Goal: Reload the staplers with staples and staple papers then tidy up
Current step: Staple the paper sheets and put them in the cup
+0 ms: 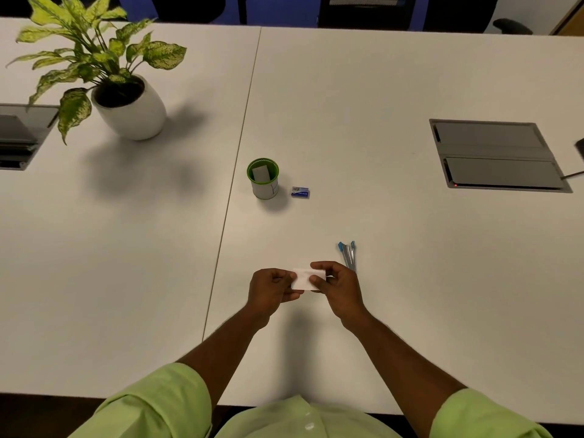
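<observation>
Both hands hold a small white paper (308,278) just above the desk (379,105): the left hand (272,287) pinches its left end, the right hand (339,284) its right end. What looks like an opened stapler (347,255) lies just beside the right hand. A staple box (300,192) sits beside a green-rimmed cup (264,180).

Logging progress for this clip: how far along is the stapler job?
Done, apparently: one piece of paper already stands in the green cup.
In hand: the left hand and right hand pinch a small white paper between them above the table; whether it is stapled cannot be told.
Left: the staplers and the staple box lie out, not yet tidied.
</observation>
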Demonstrator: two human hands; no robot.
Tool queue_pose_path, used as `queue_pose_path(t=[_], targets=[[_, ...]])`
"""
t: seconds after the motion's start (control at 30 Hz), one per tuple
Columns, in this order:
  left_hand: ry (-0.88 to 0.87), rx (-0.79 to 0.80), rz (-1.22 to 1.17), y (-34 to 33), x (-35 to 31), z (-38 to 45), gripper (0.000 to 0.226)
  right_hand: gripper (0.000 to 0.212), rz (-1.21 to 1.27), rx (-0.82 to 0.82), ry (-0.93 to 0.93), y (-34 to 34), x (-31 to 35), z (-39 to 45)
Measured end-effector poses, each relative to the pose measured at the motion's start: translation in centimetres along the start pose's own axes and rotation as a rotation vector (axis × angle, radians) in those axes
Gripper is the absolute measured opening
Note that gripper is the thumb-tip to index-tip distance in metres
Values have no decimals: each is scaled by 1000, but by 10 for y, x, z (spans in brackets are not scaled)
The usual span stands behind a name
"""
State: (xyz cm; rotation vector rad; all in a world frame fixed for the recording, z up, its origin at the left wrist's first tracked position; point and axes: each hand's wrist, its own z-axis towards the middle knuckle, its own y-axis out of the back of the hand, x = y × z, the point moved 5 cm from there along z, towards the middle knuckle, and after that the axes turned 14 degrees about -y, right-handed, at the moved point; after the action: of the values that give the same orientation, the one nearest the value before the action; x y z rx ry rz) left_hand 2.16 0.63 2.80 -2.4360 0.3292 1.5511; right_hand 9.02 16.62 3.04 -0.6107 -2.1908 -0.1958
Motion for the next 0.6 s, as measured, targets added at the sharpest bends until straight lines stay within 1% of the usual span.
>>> queue_pose_path(t=[0.27, 0.6], targets=[[0, 12, 0, -5, -2, 1, 17, 29, -30, -38, 19, 3, 3, 0], [-6, 10, 0, 2, -4, -4, 19, 28, -29, -42, 23, -4, 1, -4]])
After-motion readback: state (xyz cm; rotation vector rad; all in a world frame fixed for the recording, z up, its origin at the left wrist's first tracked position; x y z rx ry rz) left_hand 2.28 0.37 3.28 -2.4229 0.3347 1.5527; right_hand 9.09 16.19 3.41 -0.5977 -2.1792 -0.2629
